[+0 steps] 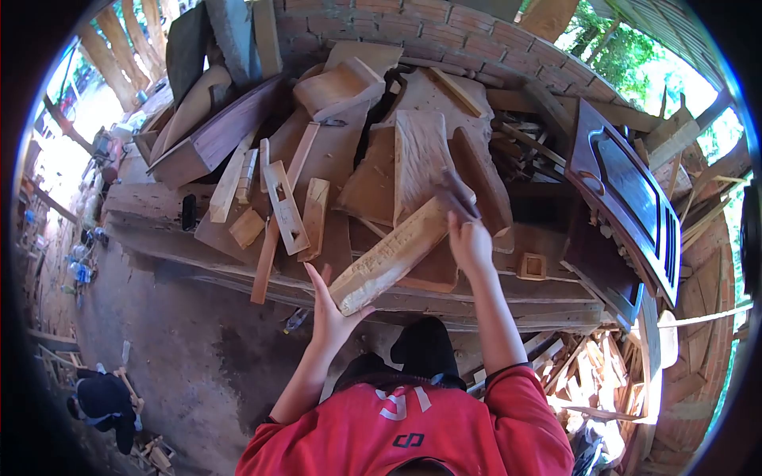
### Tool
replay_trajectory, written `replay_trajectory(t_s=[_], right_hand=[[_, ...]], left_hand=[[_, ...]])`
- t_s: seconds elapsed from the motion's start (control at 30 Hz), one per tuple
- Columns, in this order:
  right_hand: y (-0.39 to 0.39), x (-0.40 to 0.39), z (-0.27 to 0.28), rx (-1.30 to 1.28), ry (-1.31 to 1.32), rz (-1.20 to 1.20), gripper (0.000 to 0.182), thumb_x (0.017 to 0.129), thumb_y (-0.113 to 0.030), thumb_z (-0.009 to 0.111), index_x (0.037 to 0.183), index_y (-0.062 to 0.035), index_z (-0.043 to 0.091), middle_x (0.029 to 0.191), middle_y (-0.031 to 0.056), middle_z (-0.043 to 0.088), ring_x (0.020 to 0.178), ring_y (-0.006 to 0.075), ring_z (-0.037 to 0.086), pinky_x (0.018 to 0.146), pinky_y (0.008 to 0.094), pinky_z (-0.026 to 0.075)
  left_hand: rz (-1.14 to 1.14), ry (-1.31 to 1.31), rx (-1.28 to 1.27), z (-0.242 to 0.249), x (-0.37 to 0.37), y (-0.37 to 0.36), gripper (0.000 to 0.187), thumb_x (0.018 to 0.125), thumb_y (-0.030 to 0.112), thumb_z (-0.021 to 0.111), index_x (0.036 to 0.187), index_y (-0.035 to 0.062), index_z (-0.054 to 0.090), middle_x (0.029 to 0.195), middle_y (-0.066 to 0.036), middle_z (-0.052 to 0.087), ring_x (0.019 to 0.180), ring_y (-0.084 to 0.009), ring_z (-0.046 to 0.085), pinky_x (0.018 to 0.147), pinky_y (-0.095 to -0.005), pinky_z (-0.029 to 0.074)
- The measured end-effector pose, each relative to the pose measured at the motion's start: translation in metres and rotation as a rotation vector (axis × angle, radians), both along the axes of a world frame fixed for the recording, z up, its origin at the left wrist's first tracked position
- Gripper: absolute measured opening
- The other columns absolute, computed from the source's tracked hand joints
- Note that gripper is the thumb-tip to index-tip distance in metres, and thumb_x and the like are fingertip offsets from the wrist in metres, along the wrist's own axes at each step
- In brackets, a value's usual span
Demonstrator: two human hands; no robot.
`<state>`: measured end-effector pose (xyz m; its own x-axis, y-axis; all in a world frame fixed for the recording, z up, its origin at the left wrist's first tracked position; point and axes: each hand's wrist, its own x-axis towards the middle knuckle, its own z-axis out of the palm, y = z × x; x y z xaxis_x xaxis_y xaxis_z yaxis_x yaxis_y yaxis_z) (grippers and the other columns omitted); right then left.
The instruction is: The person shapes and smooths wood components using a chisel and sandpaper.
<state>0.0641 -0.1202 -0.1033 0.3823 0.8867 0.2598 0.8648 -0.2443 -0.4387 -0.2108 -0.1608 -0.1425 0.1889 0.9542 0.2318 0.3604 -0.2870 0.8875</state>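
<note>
A pale, thick wooden block lies slantwise at the bench's front edge, its near end over the edge. My left hand is at that near end, fingers apart and palm against the wood. Near the block's far end, my right hand is closed around a dark brown wooden tool, which rests on or just above the block. Behind them a light, rough board lies on the bench. A curved brown wooden piece is right of the tool.
Wooden strips and a long box lie on the left of the bench. A dark panelled door leans at the right. Wood scraps pile below it. Another person is low at the far left. A brick wall stands behind.
</note>
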Motion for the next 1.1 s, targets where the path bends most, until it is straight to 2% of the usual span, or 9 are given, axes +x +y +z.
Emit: replay_trajectory(t_s=[0.17,0.3,0.33,0.4,0.53,0.7,0.77,0.97,1.1], right_hand=[[0.008,0.002,-0.014,0.158,-0.043,0.023,0.046,0.092,-0.036,0.041,0.087,0.0054,0.062,0.082,0.0264,0.06,0.076,0.0409,0.059,0.071,0.0458,0.047],[0.006,-0.002,-0.009,0.067,0.028,0.004,0.038,0.092,-0.032,0.042,0.104,-0.0002,0.059,0.094,0.025,0.06,0.086,0.0402,0.057,0.077,0.0442,0.045],[0.007,-0.012,0.003,0.131,0.063,0.034,0.038,0.09,-0.033,0.045,0.099,-0.0002,0.061,0.088,0.0241,0.061,0.083,0.0392,0.059,0.075,0.0439,0.047],[0.001,-0.044,0.039,-0.343,0.207,-0.026,0.03,0.087,-0.026,0.048,0.101,-0.0036,0.062,0.09,0.0213,0.062,0.086,0.0328,0.06,0.074,0.042,0.047],[-0.047,-0.112,0.032,0.275,0.214,0.886,0.031,0.076,-0.015,0.059,0.105,-0.006,0.06,0.098,0.0193,0.061,0.087,0.0373,0.06,0.077,0.0428,0.048],[-0.012,-0.044,0.028,-0.104,0.109,0.212,0.031,0.084,-0.027,0.053,0.102,-0.0036,0.061,0.072,0.0186,0.063,0.072,0.0331,0.062,0.093,0.0423,0.041],[0.002,0.006,-0.004,0.092,-0.101,0.12,0.032,0.087,-0.029,0.047,0.102,-0.0049,0.062,0.061,0.018,0.06,0.066,0.031,0.062,0.1,0.0446,0.032],[-0.054,-0.091,0.036,0.239,0.068,0.716,0.034,0.075,-0.012,0.057,0.109,-0.0109,0.061,0.077,0.012,0.063,0.085,0.0288,0.061,0.104,0.057,0.014],[-0.014,-0.023,0.01,0.15,-0.11,0.329,0.025,0.087,-0.022,0.048,0.09,-0.0056,0.066,0.059,0.0155,0.059,0.059,0.0326,0.06,0.102,0.0606,0.011]], left_hand=[[-0.116,-0.928,-0.587,-0.007,0.003,-0.011,0.111,0.074,0.008,0.071,0.139,0.0204,-0.018,0.133,-0.021,0.035,0.118,-0.0285,0.045,0.094,-0.0396,0.041],[-0.294,-1.375,-1.203,-0.013,-0.015,0.01,0.059,0.086,0.014,0.058,0.135,0.0033,0.028,0.125,-0.014,0.048,0.111,-0.0279,0.051,0.092,-0.0424,0.045],[-0.292,-1.3,-1.17,0.0,-0.014,0.012,0.043,0.084,0.006,0.057,0.123,-0.002,0.041,0.117,-0.014,0.054,0.106,-0.0263,0.055,0.088,-0.0409,0.048],[-0.261,-1.147,-1.106,0.023,-0.008,0.011,0.045,0.082,0.002,0.058,0.123,-0.0023,0.041,0.115,-0.015,0.054,0.104,-0.026,0.056,0.086,-0.0402,0.049],[-0.202,-0.931,-0.972,0.031,-0.009,0.007,0.047,0.075,-0.006,0.059,0.119,-0.005,0.043,0.11,-0.016,0.055,0.101,-0.0256,0.058,0.085,-0.0386,0.049],[-0.142,-0.896,-0.839,0.04,-0.008,0.013,0.043,0.072,-0.004,0.063,0.112,-0.0065,0.047,0.101,-0.012,0.058,0.087,-0.0161,0.06,0.07,-0.0248,0.049],[-0.099,-0.947,-0.808,0.042,-0.004,0.015,0.043,0.072,-0.003,0.063,0.111,-0.0073,0.048,0.1,-0.012,0.058,0.087,-0.0162,0.059,0.074,-0.0263,0.048],[-0.096,-0.823,-0.768,0.058,-0.002,0.023,0.042,0.071,-0.003,0.063,0.11,-0.0078,0.048,0.1,-0.013,0.058,0.09,-0.0176,0.059,0.081,-0.029,0.047],[-0.129,-0.876,-0.818,0.06,-0.003,0.024,0.04,0.071,-0.003,0.063,0.108,-0.0081,0.05,0.099,-0.013,0.06,0.091,-0.017,0.059,0.081,-0.0287,0.047]])
